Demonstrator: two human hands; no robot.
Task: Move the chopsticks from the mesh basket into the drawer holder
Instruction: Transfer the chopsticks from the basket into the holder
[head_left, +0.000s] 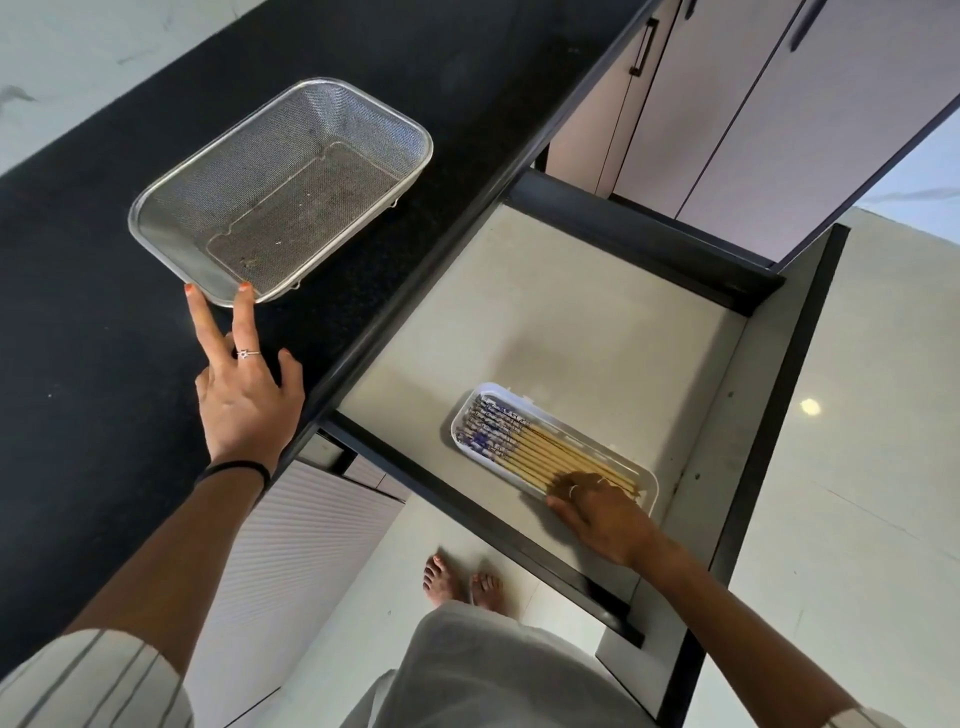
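Chopsticks (540, 447) lie in the white holder (649, 480) inside the open drawer (519, 291); the mesh basket (280, 189) sits on the black counter (104, 312).

My left hand (247, 400) reaches over the counter with two fingers straight, their tips touching the basket's near rim, gripping nothing. My right hand (597, 512) lies over the plain wooden ends of the chopsticks, fingers spread and resting on them, at the holder's near end. The chopsticks lie side by side, patterned blue-and-white ends pointing to the holder's far end.
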